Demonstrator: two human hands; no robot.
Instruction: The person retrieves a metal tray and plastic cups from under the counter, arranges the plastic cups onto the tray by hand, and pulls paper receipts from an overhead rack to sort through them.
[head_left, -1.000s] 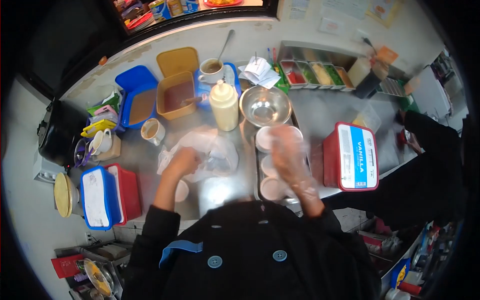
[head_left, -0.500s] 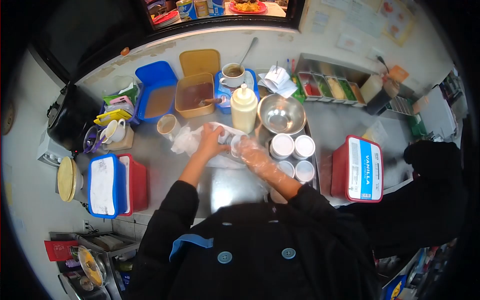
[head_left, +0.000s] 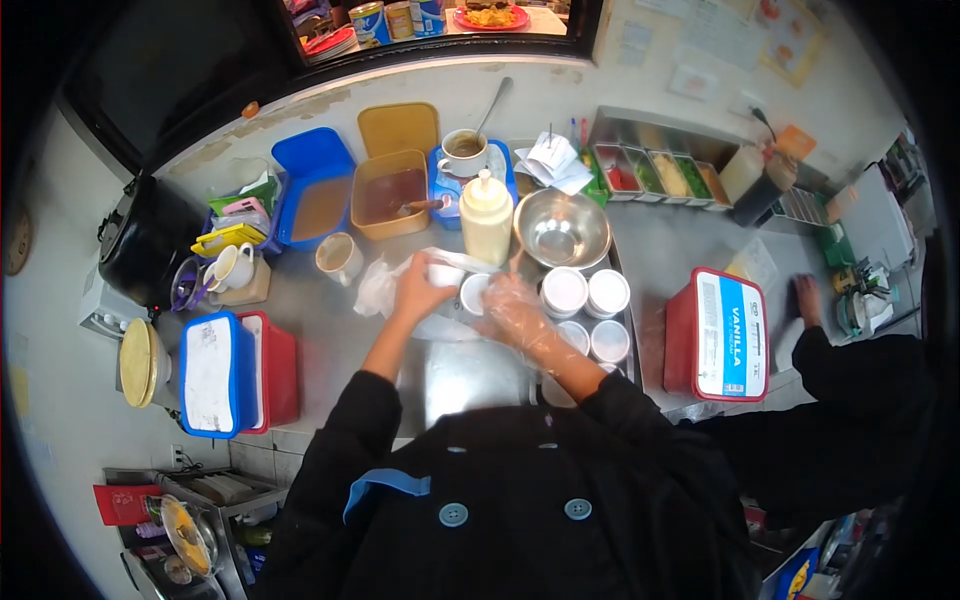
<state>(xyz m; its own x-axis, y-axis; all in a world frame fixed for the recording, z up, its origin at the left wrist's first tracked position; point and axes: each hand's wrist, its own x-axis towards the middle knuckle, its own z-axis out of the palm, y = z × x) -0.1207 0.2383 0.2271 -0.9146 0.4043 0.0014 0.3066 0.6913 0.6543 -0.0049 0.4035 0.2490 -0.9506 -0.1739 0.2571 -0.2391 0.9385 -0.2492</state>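
Note:
My left hand (head_left: 420, 290) is bare and grips the edge of a thin white plastic bag (head_left: 375, 287) lying on the steel counter. A white round container (head_left: 446, 275) shows in the bag's mouth beside my left fingers. My right hand (head_left: 517, 308), in a clear plastic glove, holds a small white-lidded cup (head_left: 475, 294) at the bag's opening; its fingertips are partly hidden. Several more white-lidded cups (head_left: 565, 291) stand in a cluster just right of my right hand. A squeeze bottle (head_left: 487, 222) of pale sauce stands behind the bag.
A steel bowl (head_left: 562, 230) sits behind the cups. Brown-liquid tubs (head_left: 390, 192) and a stained mug (head_left: 339, 258) are at the back left. A red vanilla tub (head_left: 683, 335) is at the right, near a co-worker's hand (head_left: 807, 300). Blue-lidded tub (head_left: 217, 372) stands left.
Both hands stay at the bag; the lid of the cup in my right hand now shows more fully. The co-worker's hand has come into view on the right counter.

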